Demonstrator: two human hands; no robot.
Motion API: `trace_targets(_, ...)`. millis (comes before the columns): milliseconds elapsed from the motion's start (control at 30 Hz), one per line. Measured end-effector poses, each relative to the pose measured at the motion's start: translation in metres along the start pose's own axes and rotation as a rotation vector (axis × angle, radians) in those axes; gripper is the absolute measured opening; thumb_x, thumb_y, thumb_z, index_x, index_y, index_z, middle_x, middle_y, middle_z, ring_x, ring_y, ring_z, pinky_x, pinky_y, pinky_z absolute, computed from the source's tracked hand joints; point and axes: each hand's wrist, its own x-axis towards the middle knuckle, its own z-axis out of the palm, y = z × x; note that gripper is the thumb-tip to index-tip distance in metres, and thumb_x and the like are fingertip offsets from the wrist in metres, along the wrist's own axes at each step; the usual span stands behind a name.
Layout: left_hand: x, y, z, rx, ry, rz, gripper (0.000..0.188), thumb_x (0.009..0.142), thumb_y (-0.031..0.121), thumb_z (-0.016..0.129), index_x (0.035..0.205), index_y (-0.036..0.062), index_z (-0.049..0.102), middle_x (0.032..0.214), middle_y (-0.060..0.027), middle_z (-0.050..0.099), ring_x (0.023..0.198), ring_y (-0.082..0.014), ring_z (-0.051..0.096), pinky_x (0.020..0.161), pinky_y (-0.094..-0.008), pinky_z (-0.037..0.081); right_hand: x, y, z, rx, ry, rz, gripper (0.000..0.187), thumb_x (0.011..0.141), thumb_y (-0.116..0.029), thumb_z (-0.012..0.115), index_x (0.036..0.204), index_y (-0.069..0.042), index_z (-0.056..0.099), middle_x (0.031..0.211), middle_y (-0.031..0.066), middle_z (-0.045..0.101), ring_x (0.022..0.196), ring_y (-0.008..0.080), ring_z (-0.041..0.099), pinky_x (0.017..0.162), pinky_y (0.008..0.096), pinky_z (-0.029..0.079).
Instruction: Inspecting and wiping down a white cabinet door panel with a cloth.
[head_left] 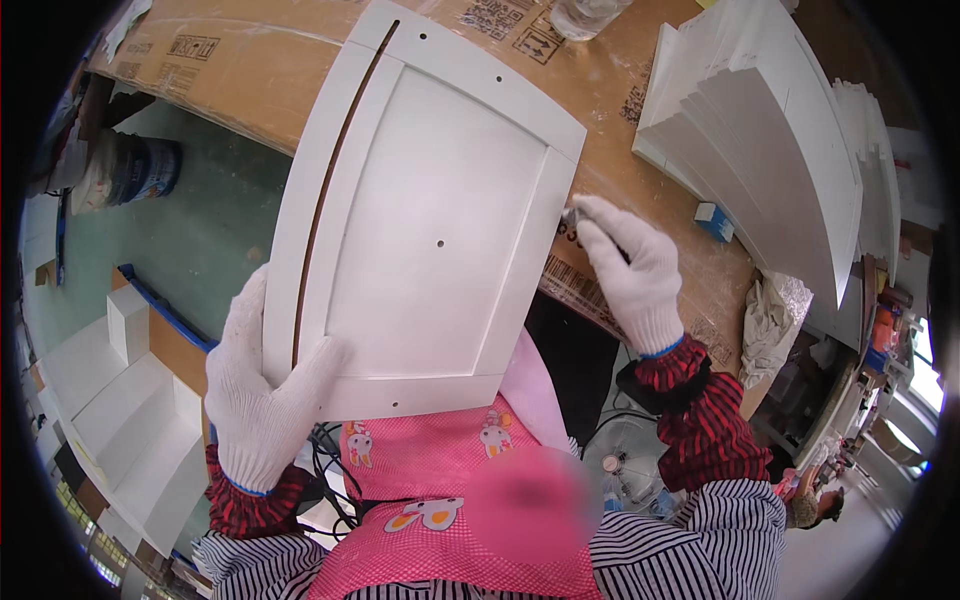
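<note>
A white framed panel with a recessed middle, a long slot near its left side and several small holes is tilted up in front of me. My left hand, in a white knit glove, grips its lower left edge, thumb on the front face. Just off the panel's right edge is my right hand, gloved too. Its thumb and fingers are pinched on a small grey piece, too small to name. The panel's top end lies over a cardboard-covered table.
Stacked white panels stand at the right of the table, near a small blue-and-white box and a crumpled cloth. A clear cup is at the back. White boxes and a bucket are at left.
</note>
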Motion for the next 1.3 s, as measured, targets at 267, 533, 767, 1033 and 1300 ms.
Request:
trace_targets(267, -0.023, 0.017, -0.006, 0.167, 0.079, 0.154, 0.072, 0.083, 0.013, 0.075, 0.149, -0.0017, 0.048, 0.112, -0.0200, 0.075, 0.094, -0.0263, 0.077, 0.088, -0.0338, 0.060, 0.053, -0.013, 0.001, 0.006, -0.056, -0.083, 0.026, 0.097, -0.013, 0.069, 0.119, -0.001, 0.075, 0.110, 0.0141, 0.078, 0.100, 0.0171, 0.074, 0.090, 0.0281, 0.056)
trace_targets(533, -0.022, 0.020, -0.003, 0.106, 0.068, 0.055, 0.074, 0.082, 0.011, 0.074, 0.150, -0.0025, 0.047, 0.111, -0.0214, 0.075, 0.095, -0.0266, 0.077, 0.086, -0.0345, 0.061, 0.047, -0.006, 0.015, 0.139, 0.025, -0.009, 0.028, 0.097, -0.014, 0.069, 0.122, 0.000, 0.074, 0.115, 0.0159, 0.077, 0.106, 0.0184, 0.073, 0.094, 0.0280, 0.055)
trace_targets(767, -0.009, -0.006, 0.003, 0.048, 0.055, 0.102, 0.071, 0.082, 0.010, 0.071, 0.148, -0.0030, 0.049, 0.114, -0.0197, 0.073, 0.095, -0.0224, 0.075, 0.086, -0.0337, 0.060, 0.044, 0.004, 0.026, 0.111, 0.085, -0.071, 0.027, 0.097, -0.013, 0.069, 0.120, -0.003, 0.075, 0.105, 0.0137, 0.077, 0.097, 0.0187, 0.073, 0.086, 0.0293, 0.056)
trace_targets(1033, -0.001, -0.022, 0.007, 0.027, 0.025, 0.056, 0.069, 0.082, 0.013, 0.073, 0.146, -0.0021, 0.052, 0.114, -0.0164, 0.071, 0.095, -0.0222, 0.073, 0.085, -0.0342, 0.059, 0.054, 0.006, 0.024, -0.318, 0.161, -0.488, 0.023, 0.089, -0.010, 0.072, 0.111, -0.013, 0.077, 0.092, 0.0051, 0.069, 0.085, 0.0266, 0.069, 0.074, 0.0345, 0.056)
trace_targets(1300, 0.000, -0.022, 0.008, 0.054, 0.030, 0.005, 0.070, 0.082, 0.017, 0.073, 0.147, -0.0017, 0.051, 0.115, -0.0170, 0.070, 0.092, -0.0224, 0.074, 0.083, -0.0345, 0.060, 0.000, -0.008, 0.032, -0.365, -0.143, -0.629, 0.021, 0.089, -0.012, 0.068, 0.109, -0.013, 0.075, 0.087, 0.0068, 0.069, 0.075, 0.0284, 0.066, 0.065, 0.0404, 0.054)
